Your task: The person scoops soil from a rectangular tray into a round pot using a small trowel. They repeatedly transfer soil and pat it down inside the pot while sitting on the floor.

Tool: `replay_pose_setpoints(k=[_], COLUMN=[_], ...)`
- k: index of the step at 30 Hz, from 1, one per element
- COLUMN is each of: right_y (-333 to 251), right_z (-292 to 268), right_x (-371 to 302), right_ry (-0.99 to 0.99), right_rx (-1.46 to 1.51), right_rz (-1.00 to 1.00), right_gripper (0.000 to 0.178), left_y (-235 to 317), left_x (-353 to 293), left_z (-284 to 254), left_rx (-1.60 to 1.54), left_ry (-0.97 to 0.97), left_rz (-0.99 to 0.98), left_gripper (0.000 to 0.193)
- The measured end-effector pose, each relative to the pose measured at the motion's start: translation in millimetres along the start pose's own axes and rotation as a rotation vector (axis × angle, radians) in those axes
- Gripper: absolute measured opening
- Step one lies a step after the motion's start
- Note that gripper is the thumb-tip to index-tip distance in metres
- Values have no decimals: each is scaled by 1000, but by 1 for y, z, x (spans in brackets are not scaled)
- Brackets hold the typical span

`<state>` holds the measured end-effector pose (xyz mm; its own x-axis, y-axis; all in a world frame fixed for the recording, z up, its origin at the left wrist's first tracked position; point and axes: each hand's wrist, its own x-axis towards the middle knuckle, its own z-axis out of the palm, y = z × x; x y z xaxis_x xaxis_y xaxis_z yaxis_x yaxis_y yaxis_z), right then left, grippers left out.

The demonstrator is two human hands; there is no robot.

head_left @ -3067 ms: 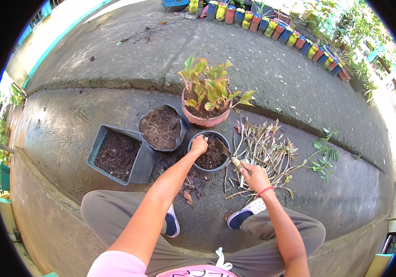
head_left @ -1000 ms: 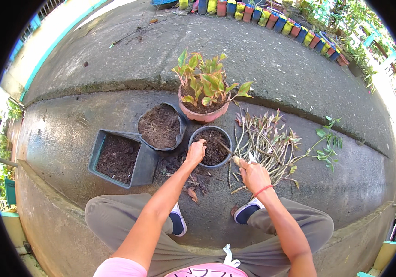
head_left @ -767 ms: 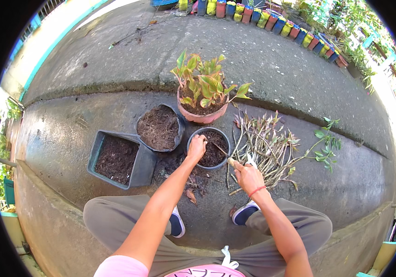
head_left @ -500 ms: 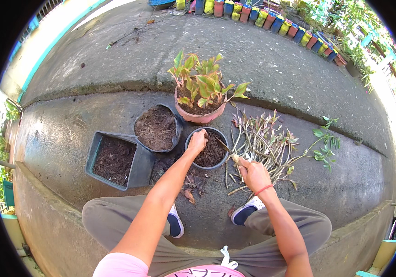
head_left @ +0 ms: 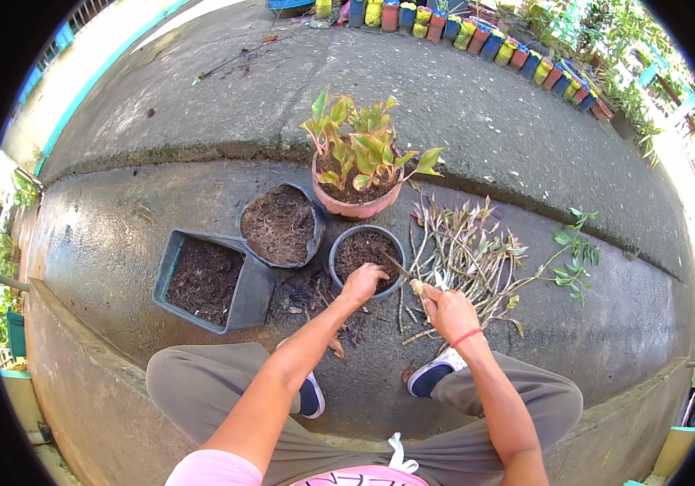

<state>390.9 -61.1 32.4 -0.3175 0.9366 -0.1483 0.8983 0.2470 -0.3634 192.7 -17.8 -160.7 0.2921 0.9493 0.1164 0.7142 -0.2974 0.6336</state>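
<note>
A round grey pot (head_left: pixel 337 257) of dark soil stands in front of me. Over its near rim reaches my left hand (head_left: pixel 363 283), fingers bent together at the soil; anything between them is hidden. My right hand (head_left: pixel 450 313), just right of the pot, is closed round the pale handle of a knife (head_left: pixel 400 269). The narrow blade points up and left over the pot's right rim. To the right lies a heap of cut stems (head_left: pixel 477 251) with reddish leaf tips. A pink pot (head_left: pixel 355 209) with a leafy green and pink plant (head_left: pixel 363 150) stands just behind.
Left of the round pot are a black soil-filled bag (head_left: pixel 281 227) and a tipped square grey container (head_left: pixel 254 296) with dark soil. A leafy green sprig (head_left: pixel 576 255) lies far right. Behind, a raised concrete edge (head_left: pixel 509 191) crosses; painted containers (head_left: pixel 477 39) line the back.
My left hand has moved from the pot's left inner side to its near right rim, lower down. My right hand still grips the knife, almost in the same place.
</note>
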Motion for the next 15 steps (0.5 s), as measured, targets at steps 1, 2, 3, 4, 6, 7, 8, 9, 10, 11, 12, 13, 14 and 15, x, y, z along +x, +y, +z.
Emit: replay_pose_setpoints(k=[1, 2, 3, 4, 6, 7, 8, 9, 10, 11, 12, 13, 14, 15], right_y=[1, 1, 1, 0, -1, -2, -3, -4, -5, -6, -7, -8, -8, -9], right_z=[0, 2, 5, 8, 17, 20, 23, 26, 27, 28, 29, 28, 27, 26], right_x=[0, 0, 1, 2, 6, 7, 9, 11, 13, 15, 16, 16, 16, 15], right_ry=[-28, -55, -80, -61, -32, 15, 50, 54, 34, 47, 54, 92, 52, 42], right_rx=[8, 2, -24, -20, -69, -31, -9, -9, -19, 10, 20, 15, 3, -24], right_rz=[-13, -29, -37, -38, -20, -33, -42, -33, -21, -45, -63, -91, -77, -73], right_gripper=[22, 22, 21, 22, 23, 24, 25, 26, 28, 28, 28, 28, 28, 27], left_y=[-4, -8, -12, -16, -22, -25, -27, -29, -31, -33, -35, -38, -41, -42], left_x=[1, 0, 1, 2, 3, 4, 6, 8, 12, 16, 19, 24, 29, 33], left_z=[-5, -11, -20, -28, -39, -42, -43, -42, -40, -37, -35, -34, -36, -38], left_rx=[12, 8, -81, -56, 28, 89, 153, 155, 166, 172, 150, 105, 54, 3], left_ry=[-23, 74, 134, 188, 185, 172, 113, 60, 30, 1, -7, 33, 51, 32], left_rz=[-38, -43, -48, -55, -177, -259, -303, -299, -286, -273, -245, -193, -157, -168], left_gripper=[21, 19, 19, 21, 26, 30, 34, 36, 37, 38, 38, 39, 40, 40])
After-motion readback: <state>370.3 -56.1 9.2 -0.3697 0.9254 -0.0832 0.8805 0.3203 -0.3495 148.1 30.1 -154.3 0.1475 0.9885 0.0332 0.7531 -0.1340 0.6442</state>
